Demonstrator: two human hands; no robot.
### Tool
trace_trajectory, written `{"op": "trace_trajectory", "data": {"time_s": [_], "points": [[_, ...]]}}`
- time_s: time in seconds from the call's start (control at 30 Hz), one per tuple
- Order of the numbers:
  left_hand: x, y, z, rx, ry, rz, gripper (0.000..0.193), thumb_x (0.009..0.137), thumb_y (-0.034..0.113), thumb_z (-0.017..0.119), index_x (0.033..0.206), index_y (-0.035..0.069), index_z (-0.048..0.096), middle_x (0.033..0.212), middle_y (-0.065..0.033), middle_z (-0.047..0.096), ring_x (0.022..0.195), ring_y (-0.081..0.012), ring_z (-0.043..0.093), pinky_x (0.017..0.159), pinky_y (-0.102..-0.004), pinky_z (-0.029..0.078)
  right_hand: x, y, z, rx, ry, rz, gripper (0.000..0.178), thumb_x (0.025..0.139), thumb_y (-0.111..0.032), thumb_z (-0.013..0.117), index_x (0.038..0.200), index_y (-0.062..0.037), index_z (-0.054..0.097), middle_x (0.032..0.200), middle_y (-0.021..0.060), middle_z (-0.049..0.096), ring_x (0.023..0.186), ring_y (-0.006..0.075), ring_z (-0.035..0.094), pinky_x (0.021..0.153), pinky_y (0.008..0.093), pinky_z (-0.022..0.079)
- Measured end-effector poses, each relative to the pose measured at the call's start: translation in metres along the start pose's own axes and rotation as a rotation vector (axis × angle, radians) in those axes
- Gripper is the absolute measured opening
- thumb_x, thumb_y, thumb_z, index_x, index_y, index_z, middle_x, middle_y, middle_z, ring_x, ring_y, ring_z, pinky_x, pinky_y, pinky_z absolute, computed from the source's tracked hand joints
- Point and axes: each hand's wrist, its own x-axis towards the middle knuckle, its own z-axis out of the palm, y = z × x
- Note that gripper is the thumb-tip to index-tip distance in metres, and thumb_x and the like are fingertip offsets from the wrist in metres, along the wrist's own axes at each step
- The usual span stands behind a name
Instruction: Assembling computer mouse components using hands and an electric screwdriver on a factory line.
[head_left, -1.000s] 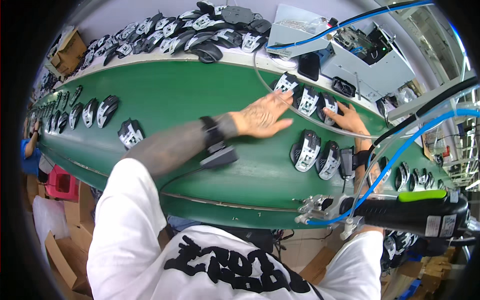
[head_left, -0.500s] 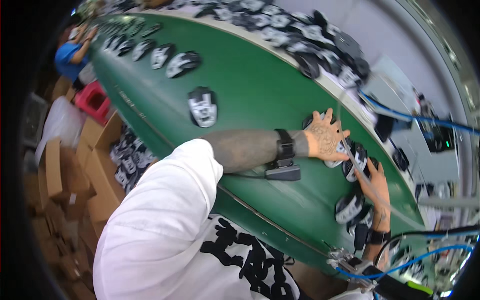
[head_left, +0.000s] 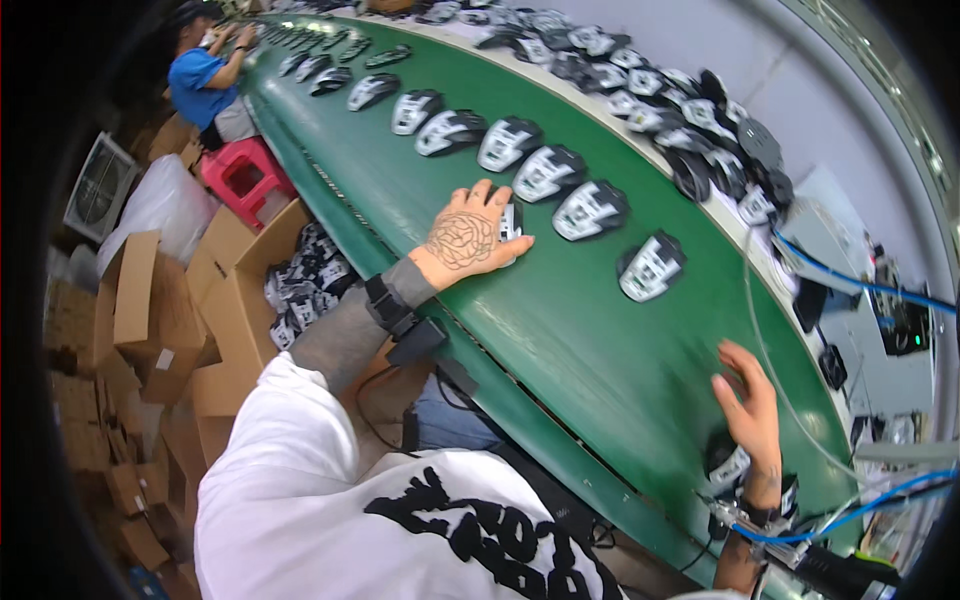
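My left hand (head_left: 465,238) reaches over the green belt, thumb and fingers round a black-and-white shell (head_left: 509,228) shaped like a computer mouse cover. The palm and fingers hide much of that shell. Just beyond it, similar shells (head_left: 549,173) lie in a curved row, and a single shell (head_left: 651,266) lies further right. On the right, my right hand (head_left: 748,405) is raised over the belt, empty, with its fingers apart and slightly bent. Below it are more shells (head_left: 727,458), partly covered by the wrist and forearm.
Many loose shells (head_left: 640,85) are heaped along the far ledge. Left of the belt stand an open carton of shells (head_left: 225,335) and a red stool (head_left: 247,180) with a seated co-worker (head_left: 205,85). Blue hoses (head_left: 870,290) and a metal fixture (head_left: 765,540) are at right.
My left hand has moved left along the belt and now has a shell under it. My right hand has lifted off the shells. Several shells now lie spaced out across the middle.
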Motion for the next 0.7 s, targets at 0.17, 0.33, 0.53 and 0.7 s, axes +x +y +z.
{"op": "trace_trajectory", "data": {"time_s": [0.17,0.33,0.53,0.7], "points": [[0.029,-0.095,-0.012,0.012,0.139,0.24,0.046,0.077,0.025,0.064,0.121,0.015,0.053,0.133,-0.0204,0.039,0.119,-0.0405,0.04,0.101,-0.0431,0.034,-0.068,0.004,-0.012,0.163,0.13,0.195,0.03,0.086,-0.004,0.056,0.115,0.0027,0.053,0.11,0.0127,0.059,0.102,0.0189,0.058,0.088,0.0299,0.046],[0.062,-0.13,-0.027,0.222,0.199,0.301,0.051,0.085,0.032,0.057,0.131,0.018,0.044,0.141,-0.0154,0.033,0.127,-0.0359,0.033,0.104,-0.0467,0.029,-0.115,0.005,-0.005,0.254,0.327,0.232,0.026,0.088,-0.003,0.052,0.113,0.0034,0.053,0.103,0.0139,0.062,0.095,0.0186,0.06,0.084,0.0297,0.048],[0.094,-0.148,-0.022,0.166,-0.011,0.309,0.049,0.087,0.034,0.053,0.134,0.023,0.042,0.141,-0.0102,0.036,0.124,-0.0344,0.04,0.101,-0.0433,0.035,-0.229,0.04,0.024,0.272,0.551,0.27,0.032,0.09,-0.016,0.05,0.117,0.001,0.049,0.107,0.0159,0.059,0.091,0.0183,0.058,0.073,0.029,0.047],[0.089,-0.209,-0.036,0.39,0.139,0.183,0.045,0.084,0.033,0.056,0.125,0.017,0.051,0.131,-0.0118,0.047,0.118,-0.0314,0.046,0.096,-0.0405,0.039,-0.261,-0.053,0.036,0.086,0.402,0.537,0.033,0.088,-0.009,0.055,0.118,0.002,0.048,0.09,0.0143,0.063,0.071,0.0187,0.061,0.066,0.0299,0.05]]}}
